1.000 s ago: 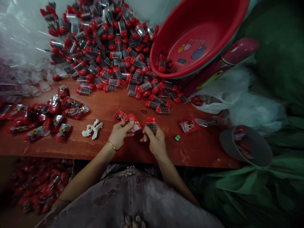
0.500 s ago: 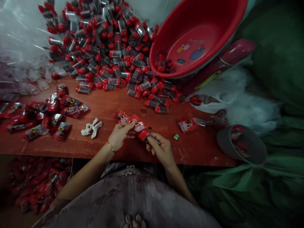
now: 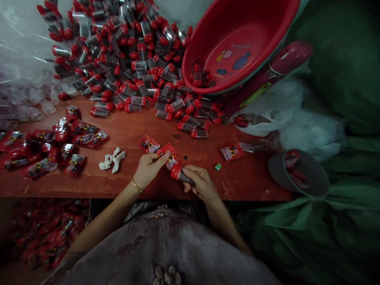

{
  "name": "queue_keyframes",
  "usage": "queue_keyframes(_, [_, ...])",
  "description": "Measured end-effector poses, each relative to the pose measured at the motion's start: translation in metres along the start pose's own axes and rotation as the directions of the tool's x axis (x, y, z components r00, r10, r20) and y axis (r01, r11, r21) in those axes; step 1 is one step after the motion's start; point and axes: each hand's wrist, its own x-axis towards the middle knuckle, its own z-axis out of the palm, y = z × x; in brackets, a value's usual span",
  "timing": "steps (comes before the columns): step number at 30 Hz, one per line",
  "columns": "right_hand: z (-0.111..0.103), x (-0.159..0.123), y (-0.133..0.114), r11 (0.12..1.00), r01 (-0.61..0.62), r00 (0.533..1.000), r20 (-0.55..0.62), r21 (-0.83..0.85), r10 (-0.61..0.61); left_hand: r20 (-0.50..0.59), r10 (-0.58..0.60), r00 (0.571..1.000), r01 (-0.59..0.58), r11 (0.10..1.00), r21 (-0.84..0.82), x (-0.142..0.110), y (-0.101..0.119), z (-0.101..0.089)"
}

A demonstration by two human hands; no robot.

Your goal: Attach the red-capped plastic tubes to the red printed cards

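While your left hand (image 3: 150, 169) pinches a red packet (image 3: 170, 153), your right hand (image 3: 202, 183) grips a red-capped tube (image 3: 176, 172).
Your tube sits at the clock's centre, cap toward ten, meeting the packet's near end; whether it is inside, you cannot tell. From there, you have the pile of tubes (image 3: 133, 65) at eleven, the red basin (image 3: 261, 43) at one, the grey bowl (image 3: 277, 174) at three, and white scraps (image 3: 113, 160) at nine.
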Motion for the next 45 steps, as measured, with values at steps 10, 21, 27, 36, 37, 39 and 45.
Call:
queue_keyframes(10, [0.000,-0.001,0.005,0.998,0.028,1.000,0.013,-0.049,-0.027,-0.030,0.000,1.000,-0.002,0.999,-0.051,0.002,-0.006,0.002])
queue_keyframes(21, [0.001,0.001,0.006,0.983,0.110,0.988,-0.095,-0.146,-0.125,0.064,0.039,0.997,-0.040,0.999,0.014,-0.002,-0.005,0.001])
queue_keyframes(27, [0.000,0.007,0.014,0.982,0.140,0.987,-0.057,-0.122,-0.148,0.083,-0.129,0.988,0.140,0.980,-0.142,-0.003,-0.008,0.010])
queue_keyframes(36, [0.018,0.020,0.012,0.931,0.278,0.927,-0.188,-0.237,-0.325,-0.119,-0.165,0.979,0.103,0.907,-0.408,-0.007,-0.017,0.025])
queue_keyframes(37, [0.019,0.021,0.012,0.929,0.276,0.931,-0.172,-0.247,-0.322,-0.103,-0.183,0.978,0.124,0.900,-0.419,-0.006,-0.017,0.025])
queue_keyframes(39, [0.020,0.022,0.013,0.904,0.290,0.917,-0.180,-0.314,-0.357,-0.050,-0.188,0.981,0.151,0.896,-0.417,-0.005,-0.017,0.025])
queue_keyframes(45, [0.027,0.027,0.017,0.816,0.331,0.819,-0.285,-0.475,-0.498,-0.017,-0.079,0.997,0.068,0.930,-0.361,-0.005,-0.016,0.022])
